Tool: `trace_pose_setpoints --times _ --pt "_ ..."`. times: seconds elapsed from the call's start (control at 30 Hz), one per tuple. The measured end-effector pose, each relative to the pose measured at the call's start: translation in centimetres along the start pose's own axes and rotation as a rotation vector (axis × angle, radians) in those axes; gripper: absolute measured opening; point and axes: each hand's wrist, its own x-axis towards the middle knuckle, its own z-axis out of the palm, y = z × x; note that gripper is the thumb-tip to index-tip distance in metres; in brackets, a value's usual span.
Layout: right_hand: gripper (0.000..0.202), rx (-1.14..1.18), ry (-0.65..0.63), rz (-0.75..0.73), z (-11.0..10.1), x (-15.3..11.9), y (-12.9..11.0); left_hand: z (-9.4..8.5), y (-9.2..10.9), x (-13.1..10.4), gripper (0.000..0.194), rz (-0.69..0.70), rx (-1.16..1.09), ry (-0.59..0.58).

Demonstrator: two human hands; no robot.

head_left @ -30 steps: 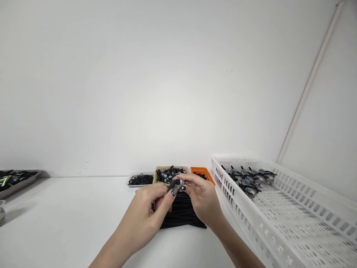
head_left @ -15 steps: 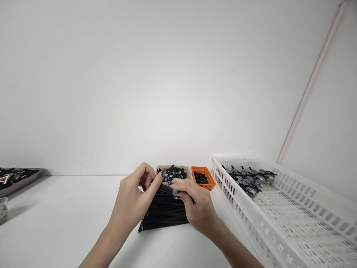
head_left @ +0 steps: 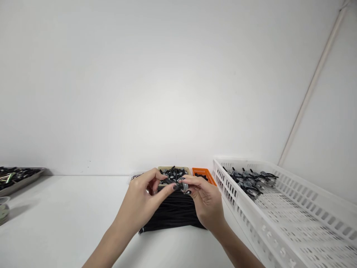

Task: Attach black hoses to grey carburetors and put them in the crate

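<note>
My left hand [head_left: 146, 195] and my right hand [head_left: 206, 199] meet over a bundle of black cords [head_left: 177, 214] on the white table. Thumb and fingers of both hands pinch a small black and grey part [head_left: 184, 186]. My left hand grips its dark end, while my right hand has the grey end. Fingertips hide much of the part, so its exact kind is unclear. Just behind the hands, a beige basket [head_left: 173, 168] holds many similar black and grey pieces.
An orange basket [head_left: 205, 171] with small black pieces stands behind my right hand. On the right is a long white slotted crate [head_left: 245, 208] containing several black and grey assemblies [head_left: 248, 178]. A metal tray [head_left: 28, 180] and a clear container [head_left: 4, 204] sit at far left.
My left hand has moved right, its thumb now touching the part at my right fingertips. My right hand has shifted slightly right, and its fingers have turned on the grey end.
</note>
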Motion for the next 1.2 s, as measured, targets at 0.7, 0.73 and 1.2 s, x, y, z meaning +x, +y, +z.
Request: trace_pose_setpoints --times 0.7,0.73,1.2 --pt "0.023 0.059 -0.039 0.042 0.4 0.3 0.3 -0.2 0.2 0.0 0.045 -0.078 -0.07 -0.183" --pt "0.022 0.076 -0.033 0.059 0.4 0.3 0.4 -0.4 0.3 0.0 0.042 -0.08 -0.068 -0.182" --pt "0.017 0.352 -0.005 0.308 0.5 0.7 -0.4 -0.3 -0.6 -0.3 0.01 0.328 0.042 -0.041"
